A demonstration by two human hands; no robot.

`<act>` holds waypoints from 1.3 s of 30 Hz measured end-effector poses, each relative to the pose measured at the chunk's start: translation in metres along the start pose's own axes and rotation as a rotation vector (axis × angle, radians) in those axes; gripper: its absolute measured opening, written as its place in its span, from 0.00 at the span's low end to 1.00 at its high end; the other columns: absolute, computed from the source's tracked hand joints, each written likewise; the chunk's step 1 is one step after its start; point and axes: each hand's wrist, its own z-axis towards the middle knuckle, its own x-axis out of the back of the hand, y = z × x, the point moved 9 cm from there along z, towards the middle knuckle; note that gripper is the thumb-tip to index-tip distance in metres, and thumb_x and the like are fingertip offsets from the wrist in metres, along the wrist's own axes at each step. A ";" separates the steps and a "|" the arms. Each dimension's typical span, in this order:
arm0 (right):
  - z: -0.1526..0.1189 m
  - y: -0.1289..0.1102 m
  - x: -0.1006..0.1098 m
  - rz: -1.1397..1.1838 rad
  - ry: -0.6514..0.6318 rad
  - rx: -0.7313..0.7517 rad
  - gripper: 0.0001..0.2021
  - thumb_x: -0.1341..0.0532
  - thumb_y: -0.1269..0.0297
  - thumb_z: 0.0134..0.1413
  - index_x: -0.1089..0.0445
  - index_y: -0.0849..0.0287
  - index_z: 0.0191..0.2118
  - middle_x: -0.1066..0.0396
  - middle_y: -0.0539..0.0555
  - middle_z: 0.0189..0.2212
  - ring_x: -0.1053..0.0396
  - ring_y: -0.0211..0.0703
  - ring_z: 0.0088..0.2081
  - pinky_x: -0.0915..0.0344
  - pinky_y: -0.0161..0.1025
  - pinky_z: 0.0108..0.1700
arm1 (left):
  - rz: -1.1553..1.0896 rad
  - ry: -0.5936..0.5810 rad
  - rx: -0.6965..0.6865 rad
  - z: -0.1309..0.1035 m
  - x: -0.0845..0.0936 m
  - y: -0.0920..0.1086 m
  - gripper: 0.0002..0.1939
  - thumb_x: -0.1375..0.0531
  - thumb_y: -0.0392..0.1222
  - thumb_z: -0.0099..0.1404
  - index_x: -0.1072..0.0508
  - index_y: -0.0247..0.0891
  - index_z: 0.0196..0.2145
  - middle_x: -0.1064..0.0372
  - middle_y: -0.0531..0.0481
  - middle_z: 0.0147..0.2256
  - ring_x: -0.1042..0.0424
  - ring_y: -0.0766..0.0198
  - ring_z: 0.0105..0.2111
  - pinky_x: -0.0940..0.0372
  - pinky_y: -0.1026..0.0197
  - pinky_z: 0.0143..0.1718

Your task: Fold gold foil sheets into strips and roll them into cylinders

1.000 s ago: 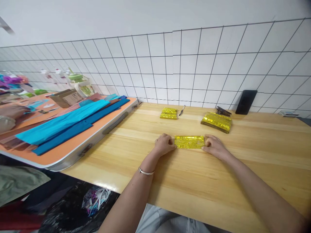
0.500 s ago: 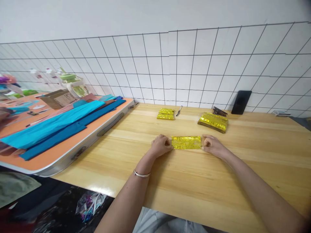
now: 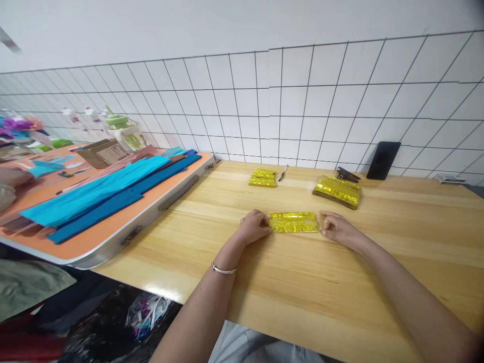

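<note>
Left of foil [image 3: 294, 222], left hand [image 3: 254, 227]: fingertips pinch its short end.
Right of foil, right hand [image 3: 338, 229]: fingers curled beside its end; grip unclear.
Foil: flat on table [image 3: 287, 282]; likely light, slick, easily creased; hold short ends.
Beyond foil, stack [image 3: 336, 191]: gold.

Worn on the head, the one camera looks from above the near edge of the wooden table [image 3: 295, 287], facing forward and slanting down across it to the tiled wall [image 3: 297, 101] behind it, close enough to take in the wearer's lap [image 3: 257, 348] before the table.
</note>
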 end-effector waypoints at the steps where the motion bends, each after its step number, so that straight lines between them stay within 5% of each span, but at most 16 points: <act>1: 0.000 -0.001 0.000 0.000 0.002 0.000 0.06 0.38 0.65 0.41 0.37 0.55 0.21 0.30 0.57 0.45 0.43 0.56 0.56 0.42 0.50 0.50 | 0.002 0.001 -0.003 0.000 0.000 0.000 0.09 0.38 0.45 0.52 0.29 0.40 0.31 0.35 0.49 0.38 0.35 0.58 0.41 0.40 0.60 0.42; 11: -0.004 -0.002 0.003 -0.039 -0.009 -0.042 0.04 0.42 0.71 0.40 0.32 0.56 0.26 0.34 0.55 0.51 0.42 0.52 0.57 0.42 0.48 0.52 | 0.005 -0.005 -0.024 0.002 0.001 0.002 0.08 0.38 0.45 0.52 0.29 0.41 0.30 0.35 0.50 0.37 0.35 0.59 0.41 0.41 0.60 0.41; 15: -0.003 -0.004 0.001 -0.087 -0.013 -0.056 0.02 0.42 0.66 0.44 0.33 0.55 0.25 0.32 0.53 0.47 0.43 0.52 0.57 0.42 0.47 0.52 | 0.014 0.001 -0.004 0.004 0.001 0.001 0.09 0.39 0.48 0.53 0.29 0.40 0.29 0.34 0.50 0.36 0.35 0.58 0.41 0.42 0.59 0.41; 22: -0.008 -0.020 -0.010 -0.221 0.118 -0.119 0.16 0.39 0.49 0.44 0.40 0.55 0.27 0.34 0.58 0.46 0.40 0.55 0.52 0.44 0.49 0.50 | 0.033 0.044 0.047 0.003 0.002 0.002 0.17 0.43 0.58 0.56 0.29 0.41 0.31 0.34 0.49 0.37 0.34 0.59 0.40 0.42 0.58 0.42; 34: -0.007 -0.004 -0.011 -0.295 0.133 -0.116 0.10 0.40 0.55 0.45 0.35 0.55 0.31 0.37 0.57 0.52 0.41 0.52 0.54 0.45 0.46 0.53 | 0.050 0.102 0.102 0.005 0.000 -0.005 0.14 0.39 0.53 0.54 0.31 0.42 0.32 0.34 0.50 0.38 0.34 0.58 0.41 0.42 0.57 0.43; 39: -0.005 -0.006 -0.009 -0.277 0.173 -0.095 0.14 0.43 0.50 0.49 0.34 0.55 0.36 0.33 0.56 0.47 0.38 0.51 0.51 0.44 0.46 0.52 | 0.025 0.123 0.098 0.008 0.000 -0.005 0.18 0.40 0.52 0.56 0.33 0.43 0.42 0.33 0.49 0.42 0.35 0.58 0.44 0.43 0.57 0.45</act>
